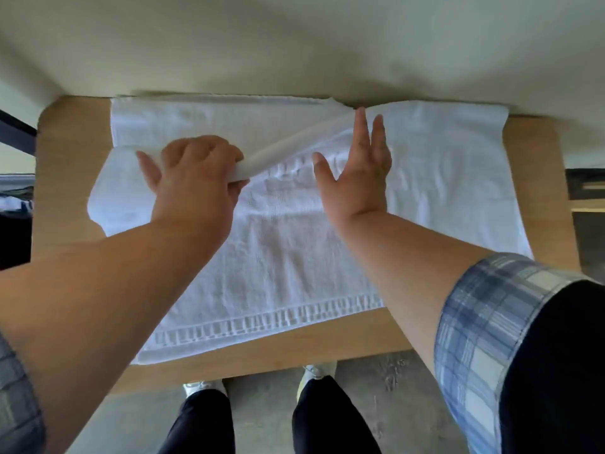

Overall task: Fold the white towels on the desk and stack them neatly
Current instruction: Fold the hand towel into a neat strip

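Left hand (pixel 193 178) grips towel (pixel 288 257) fold; right hand (pixel 357 172) flat.

White towel (pixel 288 257) lies spread flat on the desk (pixel 65 158), running from under both my hands back toward me. It's terry, a bit rumpled between my hands, with a woven band (pixel 262 322) along the edge nearest me. My left hand (pixel 193 181) grips a raised fold (pixel 294 142), a soft ridge running slantwise up to my right fingertips. My right hand (pixel 357 172) lies flat on it. More white cloth (pixel 196 116) beyond my hands; I can't tell if it's a separate towel.
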Available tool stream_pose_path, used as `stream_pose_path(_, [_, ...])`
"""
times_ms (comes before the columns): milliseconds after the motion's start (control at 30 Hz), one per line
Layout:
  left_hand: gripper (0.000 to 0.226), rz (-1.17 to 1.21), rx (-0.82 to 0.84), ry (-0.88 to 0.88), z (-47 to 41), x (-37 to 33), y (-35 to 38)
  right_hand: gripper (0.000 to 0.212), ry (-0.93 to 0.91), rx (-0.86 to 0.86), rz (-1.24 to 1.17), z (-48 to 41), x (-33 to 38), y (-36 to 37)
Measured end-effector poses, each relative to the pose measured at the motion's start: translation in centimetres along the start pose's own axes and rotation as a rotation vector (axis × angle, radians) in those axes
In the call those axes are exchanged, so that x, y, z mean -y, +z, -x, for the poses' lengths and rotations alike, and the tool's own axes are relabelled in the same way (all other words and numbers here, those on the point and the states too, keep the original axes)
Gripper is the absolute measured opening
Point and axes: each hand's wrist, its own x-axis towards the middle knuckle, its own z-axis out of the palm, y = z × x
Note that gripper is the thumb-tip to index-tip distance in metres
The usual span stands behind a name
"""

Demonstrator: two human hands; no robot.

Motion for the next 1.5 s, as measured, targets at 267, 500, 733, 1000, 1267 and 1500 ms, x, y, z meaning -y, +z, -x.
stream_pose_path(267, [0.026, 0.144, -0.02, -0.235, 2.1, -1.6, 2.7, 0.038, -0.155, 0.408, 0.354, -11.4, -5.5, -4.6])
stream_pose_path(500, [0.025, 0.402, -0.013, -0.303, 3.1, -4.2, -1.6, 0.038, -0.211, 0.123, 0.096, -5.3, -5.0, -7.6])
stream_pose_path(733, [0.028, 0.426, 0.029, -0.297, 8.2, -10.0, -12.2, 0.036, -0.149, 0.151, 0.018, 2.8, 1.3, -20.5])
stream_pose_path(1000, [0.024, 0.516, 0.043, -0.161, 14.2, -18.8, -24.1, 0.08, -0.448, 0.402, -0.062, 10.6, 12.4, -33.0])
stream_pose_path(1267, [0.026, 0.437, -0.091, -0.053, 17.5, -21.1, -32.9, 0.076, -0.792, 0.473, 0.035, 11.1, 21.1, -36.5])
stream_pose_path(1500, [0.027, 0.383, -0.328, -0.059, 22.1, -18.6, -41.1, 0.042, -0.983, 0.42, -0.021, 14.3, 30.2, -38.7])
